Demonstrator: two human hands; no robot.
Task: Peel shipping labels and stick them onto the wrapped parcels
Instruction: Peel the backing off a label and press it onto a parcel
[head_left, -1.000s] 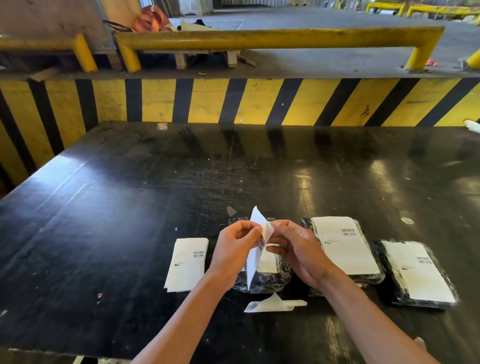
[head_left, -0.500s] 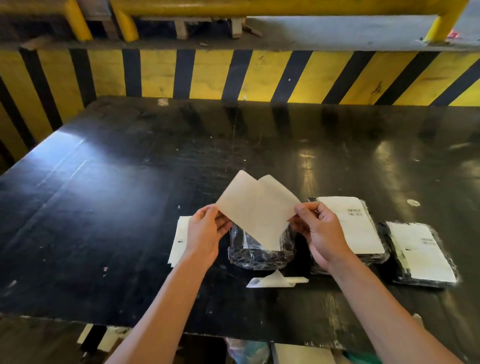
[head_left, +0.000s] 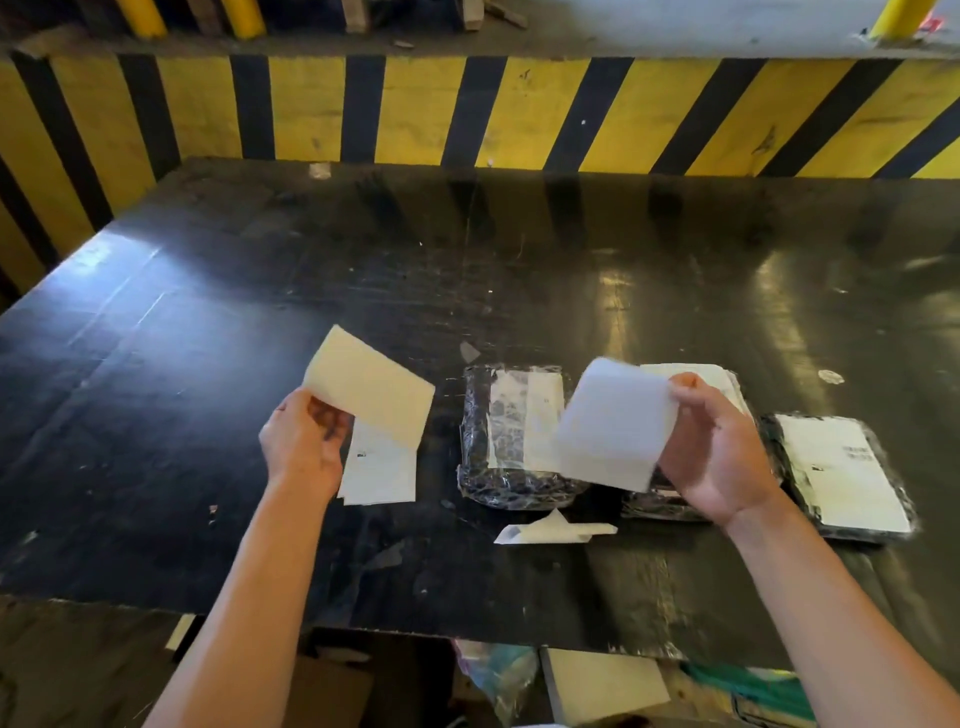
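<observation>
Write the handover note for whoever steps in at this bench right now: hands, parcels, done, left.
Left hand pinches the yellowish backing sheet, peeled free.
Right hand pinches the white label, held above the parcels.
Done: right parcel and the one behind the right hand carry full labels.
Left: stick the label on the middle parcel; spare labels lie on the table.

Black scuffed table (head_left: 467, 291); yellow-black striped barrier (head_left: 405, 109) behind it.
</observation>
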